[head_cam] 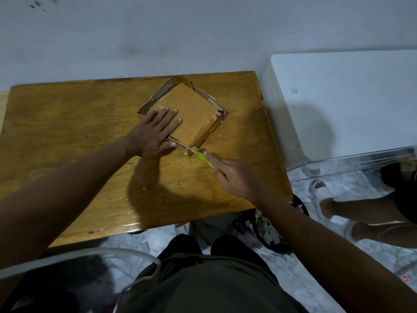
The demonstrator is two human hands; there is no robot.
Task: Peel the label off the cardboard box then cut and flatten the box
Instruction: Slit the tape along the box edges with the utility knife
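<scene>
Hands split between bracing and cutting. Left hand spread flat, fingers wide, palm half on the worktop and fingertips pressed onto the near-left part of the cardboard box, gripping nothing; likely there to pin the box against the push of the blade and to keep the fingers clear of the cut line. Box lying low on the far middle of the worktop, turned corner-on like a diamond, one corner toward the wall and the opposite corner toward the body; flaps or side walls already splayed outward along the far-left and far-right edges, glossy tape visible on the right side, a small printed mark near the right corner, no label to be seen on the upper face. No clear long axis, the top face close to square; diagonal running from wall to body. Cutter with green handle laid along the near-left edge of the box, blade end aimed up-left toward the left thumb, handle trailing down-right. Right hand closed around that handle, forefinger stretched along it, probably for steering the tip through the seam at the near corner. White appliance just beside the right end of the worktop, apart from the work.
</scene>
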